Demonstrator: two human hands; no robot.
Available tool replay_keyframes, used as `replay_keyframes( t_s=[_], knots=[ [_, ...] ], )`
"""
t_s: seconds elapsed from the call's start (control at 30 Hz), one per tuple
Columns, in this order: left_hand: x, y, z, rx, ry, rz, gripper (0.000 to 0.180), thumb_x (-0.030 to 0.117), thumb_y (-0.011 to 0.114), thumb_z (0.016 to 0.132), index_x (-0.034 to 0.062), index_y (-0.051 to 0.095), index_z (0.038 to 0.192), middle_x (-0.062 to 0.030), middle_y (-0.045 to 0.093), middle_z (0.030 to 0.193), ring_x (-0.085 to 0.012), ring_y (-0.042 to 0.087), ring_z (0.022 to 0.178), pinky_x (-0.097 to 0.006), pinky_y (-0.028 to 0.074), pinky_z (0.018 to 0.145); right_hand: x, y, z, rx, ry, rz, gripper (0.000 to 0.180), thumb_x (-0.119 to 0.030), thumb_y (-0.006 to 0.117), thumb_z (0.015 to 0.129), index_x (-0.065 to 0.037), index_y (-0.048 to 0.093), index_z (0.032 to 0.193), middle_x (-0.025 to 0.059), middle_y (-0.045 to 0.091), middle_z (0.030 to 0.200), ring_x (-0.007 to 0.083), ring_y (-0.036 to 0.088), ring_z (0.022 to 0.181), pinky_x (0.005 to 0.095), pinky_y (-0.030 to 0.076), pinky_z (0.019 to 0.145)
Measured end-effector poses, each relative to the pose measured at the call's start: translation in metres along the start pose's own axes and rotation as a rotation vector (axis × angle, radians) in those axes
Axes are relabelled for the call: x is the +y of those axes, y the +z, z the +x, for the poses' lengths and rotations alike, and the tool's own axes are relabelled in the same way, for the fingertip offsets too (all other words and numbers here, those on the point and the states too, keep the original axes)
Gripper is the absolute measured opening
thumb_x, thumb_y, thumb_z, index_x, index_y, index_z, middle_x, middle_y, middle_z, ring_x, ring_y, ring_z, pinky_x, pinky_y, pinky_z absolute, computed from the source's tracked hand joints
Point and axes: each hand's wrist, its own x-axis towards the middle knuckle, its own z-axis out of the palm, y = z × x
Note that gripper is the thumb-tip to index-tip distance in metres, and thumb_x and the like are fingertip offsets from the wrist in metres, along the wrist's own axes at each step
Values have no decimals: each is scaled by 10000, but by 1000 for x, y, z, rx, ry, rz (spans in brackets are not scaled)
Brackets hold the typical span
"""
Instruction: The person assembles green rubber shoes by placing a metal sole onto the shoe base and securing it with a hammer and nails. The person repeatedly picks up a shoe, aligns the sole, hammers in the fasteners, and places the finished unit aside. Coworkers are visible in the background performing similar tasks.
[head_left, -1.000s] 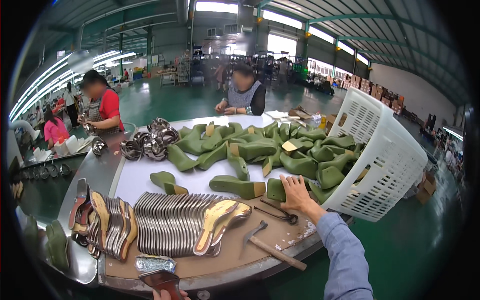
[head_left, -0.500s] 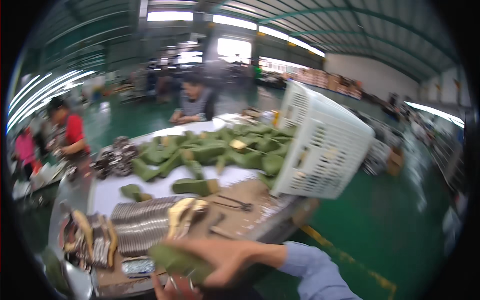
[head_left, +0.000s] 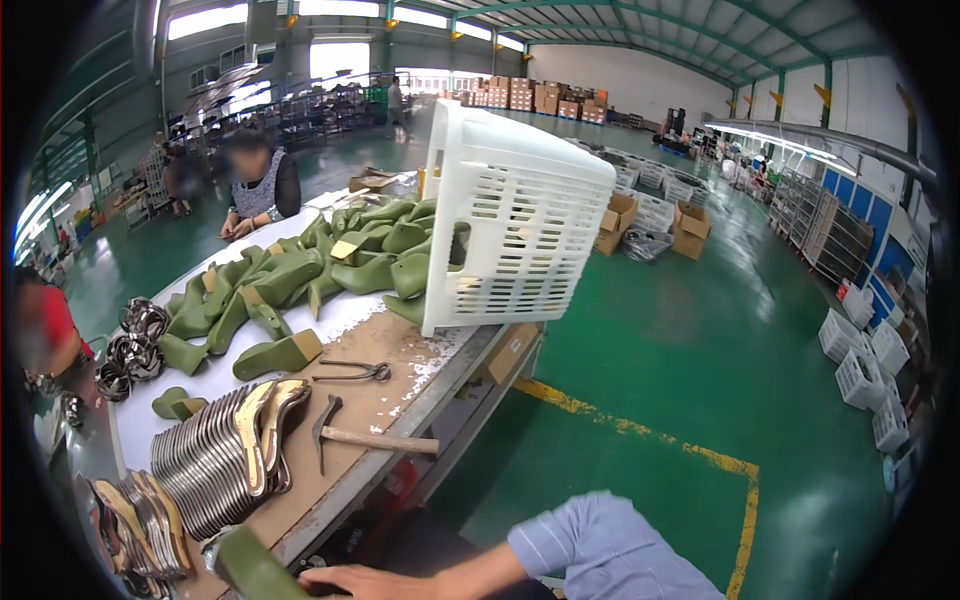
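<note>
Green shoe last [head_left: 254,566], pale-blue sleeve [head_left: 610,550]

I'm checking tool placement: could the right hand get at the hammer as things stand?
Probably yes: the hammer lies uncovered near the table's edge, though the right hand would likely have to release its green shoe last.

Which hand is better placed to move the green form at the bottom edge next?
Probably the right hand: it is right at the green form, though the picture's edge cuts off the grip. The left hand is out of view.
</note>
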Motion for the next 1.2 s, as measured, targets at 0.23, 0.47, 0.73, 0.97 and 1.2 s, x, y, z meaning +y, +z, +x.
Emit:
replay_keyframes(
  t_s=[0.23,0.47,0.73,0.97,1.2],
  knots=[
    [1,0,8,-83,367,237,824,591,637,886,9,426,1430,-197,591,1288,-329,616,1142,-457,530,973,7,39,-26,89,87,4,748,-314,709,909,31,350,1468,280,413,1465,445,443,1334,480,405,1087],
    [2,-32,39,133,884,323,816,571,499,985,19,255,1534,-224,414,1484,-351,595,1166,-443,554,894,28,31,-16,-136,531,492,763,-495,725,887,-25,447,1419,254,432,1465,382,491,1286,450,423,1049],
    [83,-1,22,-367,752,38,649,462,480,1007,63,378,1510,-157,453,1498,-320,494,1332,-501,412,1110,41,-18,26,-169,257,103,611,-99,806,776,-88,581,1344,190,549,1260,350,506,1162,434,412,1046],
    [90,45,60,34,834,98,430,262,581,1015,83,458,1386,-177,593,1321,-262,608,1171,-405,511,1000,105,-15,42,-84,82,-67,641,10,843,744,-94,435,1227,260,460,1304,404,565,1170,448,507,955],
    [84,-36,57,325,803,105,511,272,564,990,-9,434,1397,-149,622,1256,-248,629,1149,-387,505,1000,123,24,43,-187,43,-122,597,-60,838,749,-118,487,1228,237,470,1284,459,564,1099,492,498,890]
  ],
)
